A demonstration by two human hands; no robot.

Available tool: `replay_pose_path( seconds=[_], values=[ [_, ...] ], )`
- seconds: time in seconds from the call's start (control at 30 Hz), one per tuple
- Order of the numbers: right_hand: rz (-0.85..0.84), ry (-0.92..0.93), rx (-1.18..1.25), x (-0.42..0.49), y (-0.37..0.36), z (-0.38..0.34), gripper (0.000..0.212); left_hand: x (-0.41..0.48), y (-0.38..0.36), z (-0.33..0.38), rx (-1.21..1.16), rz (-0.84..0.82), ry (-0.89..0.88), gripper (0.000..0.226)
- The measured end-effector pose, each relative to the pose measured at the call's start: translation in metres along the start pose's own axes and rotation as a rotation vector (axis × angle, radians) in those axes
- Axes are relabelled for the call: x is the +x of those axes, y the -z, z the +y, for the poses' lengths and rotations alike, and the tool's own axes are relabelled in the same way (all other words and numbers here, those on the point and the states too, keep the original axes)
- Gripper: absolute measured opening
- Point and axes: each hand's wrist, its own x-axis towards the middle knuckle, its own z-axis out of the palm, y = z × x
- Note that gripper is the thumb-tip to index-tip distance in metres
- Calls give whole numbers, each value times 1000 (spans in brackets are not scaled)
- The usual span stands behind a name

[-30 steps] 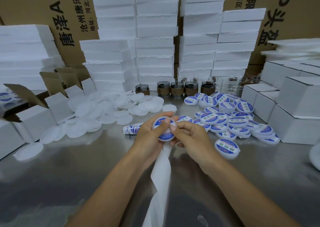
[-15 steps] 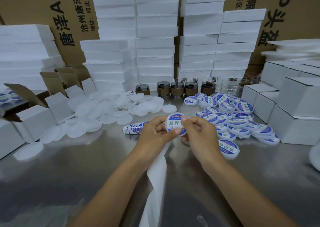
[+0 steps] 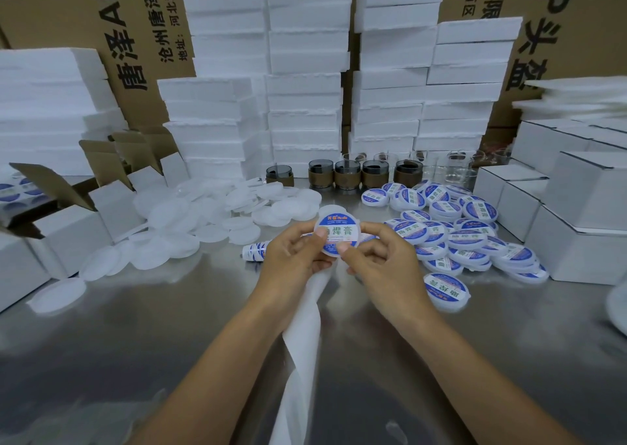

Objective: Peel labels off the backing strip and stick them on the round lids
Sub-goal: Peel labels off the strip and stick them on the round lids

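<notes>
White foam slabs [image 3: 305, 71] stacked along steel table's [image 3: 135, 343] far edge; brown cartons [image 3: 142, 20] behind; brown-sleeved cups [image 3: 347, 175], clear glasses [image 3: 454, 169] in front; white boxes [image 3: 583, 207] at right edge.

The held lid [image 3: 336, 236] is translucent white with a blue-and-white label bearing green characters. Unlabelled lids [image 3: 203, 222] are frosted white. The table [image 3: 135, 343] is reflective grey metal.

A steel table [image 3: 101, 360] backed by stacked white foam blocks [image 3: 305, 71] and brown cartons [image 3: 142, 20].

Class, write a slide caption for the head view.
Left hand and right hand hold a labelled round lid; backing strip hangs below, plain lids left, labelled pile right.
</notes>
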Motion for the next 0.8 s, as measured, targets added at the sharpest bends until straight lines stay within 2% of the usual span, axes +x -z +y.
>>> replay_pose_path(
  seconds=[0.1,0.23,0.37,0.6,0.7,0.8],
  values=[
    [-17,9,-28,-1,-2,0,32,-1,0,0,2,6,3,14],
    [-21,-8,-13,1,-1,0,30,-1,0,1,-14,-3,10,12],
    [-5,-14,17,6,7,-2,29,0,0,3,-72,-21,51,20],
    [213,-74,-19,22,37,7,26,1,4,6,-71,-11,80,15],
    [336,-69,-115,28,49,11,22,1,6,6,-71,6,85,14],
    [392,-134,-65,31,58,15,23,2,8,6,-90,29,85,14]
  ],
)
